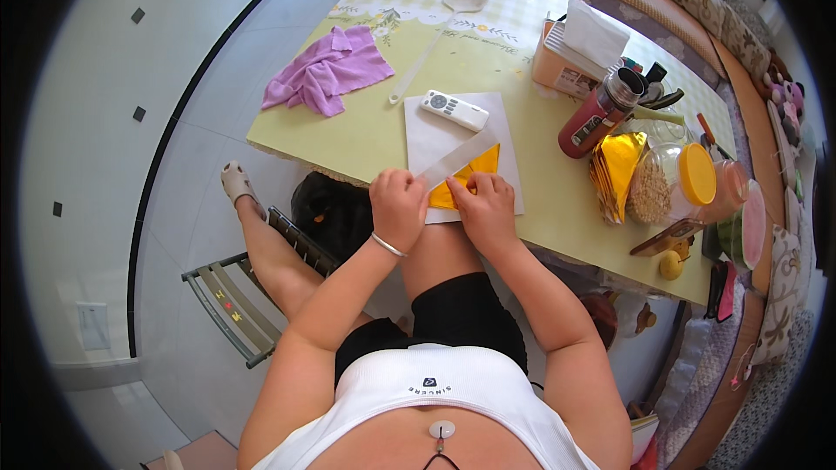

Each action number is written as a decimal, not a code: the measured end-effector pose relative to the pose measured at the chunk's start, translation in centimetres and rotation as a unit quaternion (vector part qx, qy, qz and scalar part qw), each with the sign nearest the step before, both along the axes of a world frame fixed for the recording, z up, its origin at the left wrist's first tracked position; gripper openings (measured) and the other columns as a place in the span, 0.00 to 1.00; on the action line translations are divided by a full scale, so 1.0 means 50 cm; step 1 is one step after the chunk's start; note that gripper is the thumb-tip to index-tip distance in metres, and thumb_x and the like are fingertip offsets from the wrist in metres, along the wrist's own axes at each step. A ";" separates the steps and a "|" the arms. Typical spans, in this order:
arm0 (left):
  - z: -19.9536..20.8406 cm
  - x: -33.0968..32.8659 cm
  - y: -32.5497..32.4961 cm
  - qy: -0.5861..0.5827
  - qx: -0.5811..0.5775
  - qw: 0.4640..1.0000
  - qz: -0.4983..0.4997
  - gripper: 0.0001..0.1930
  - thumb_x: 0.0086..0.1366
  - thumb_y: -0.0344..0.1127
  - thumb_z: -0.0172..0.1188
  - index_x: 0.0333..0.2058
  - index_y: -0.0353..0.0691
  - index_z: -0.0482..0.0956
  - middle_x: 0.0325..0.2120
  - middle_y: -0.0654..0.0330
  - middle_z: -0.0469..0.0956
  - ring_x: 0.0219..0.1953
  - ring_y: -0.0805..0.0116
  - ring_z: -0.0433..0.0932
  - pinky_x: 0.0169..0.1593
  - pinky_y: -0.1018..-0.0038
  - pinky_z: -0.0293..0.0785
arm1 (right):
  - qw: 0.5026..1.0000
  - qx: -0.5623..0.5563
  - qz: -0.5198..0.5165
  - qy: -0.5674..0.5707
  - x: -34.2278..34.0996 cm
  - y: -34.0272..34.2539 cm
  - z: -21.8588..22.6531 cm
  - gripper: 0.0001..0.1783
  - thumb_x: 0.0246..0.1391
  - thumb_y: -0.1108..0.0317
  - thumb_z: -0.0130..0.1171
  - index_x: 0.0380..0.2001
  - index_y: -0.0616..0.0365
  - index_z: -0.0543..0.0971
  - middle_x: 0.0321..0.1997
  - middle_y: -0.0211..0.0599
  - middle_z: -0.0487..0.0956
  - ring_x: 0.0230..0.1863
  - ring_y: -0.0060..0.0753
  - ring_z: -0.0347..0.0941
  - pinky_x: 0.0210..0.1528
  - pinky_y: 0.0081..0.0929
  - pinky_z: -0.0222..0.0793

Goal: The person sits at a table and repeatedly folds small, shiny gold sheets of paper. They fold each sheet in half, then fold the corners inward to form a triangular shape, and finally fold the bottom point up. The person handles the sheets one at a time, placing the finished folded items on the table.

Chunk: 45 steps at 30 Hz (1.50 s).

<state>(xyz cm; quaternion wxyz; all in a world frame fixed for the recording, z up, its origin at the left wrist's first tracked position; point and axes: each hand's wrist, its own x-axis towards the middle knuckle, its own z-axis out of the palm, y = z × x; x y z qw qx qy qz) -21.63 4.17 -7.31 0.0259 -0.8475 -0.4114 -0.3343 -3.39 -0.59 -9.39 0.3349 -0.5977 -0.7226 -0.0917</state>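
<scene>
head view: at six o'clock on the white paper [420, 141], right hand [486, 209] pinches gold foil [481, 164] while left hand [400, 210] pinches the pale strip [460, 155]; uneven pulling could tear the foil.

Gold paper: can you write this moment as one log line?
left grip: at pale strip | right grip: touching gold paper | white sheet: underneath | white remote: on white sheet

The left forearm [348, 293] and right forearm [550, 292] angle forward and inward from bent elbows. The left hand [400, 209] curls its fingers; the right hand [486, 211], near but apart, bends its fingers, thumb pointing inward.
</scene>
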 end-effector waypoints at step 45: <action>-0.002 -0.034 -0.118 0.037 -0.075 0.996 -0.035 0.25 0.57 0.37 0.67 0.50 0.27 0.80 0.55 0.44 0.78 0.59 0.49 0.76 0.63 0.58 0.71 | 0.982 -0.151 0.106 -0.028 0.166 -0.109 0.059 0.28 0.54 0.62 0.66 0.58 0.56 0.76 0.65 0.38 0.74 0.66 0.46 0.67 0.71 0.47 0.57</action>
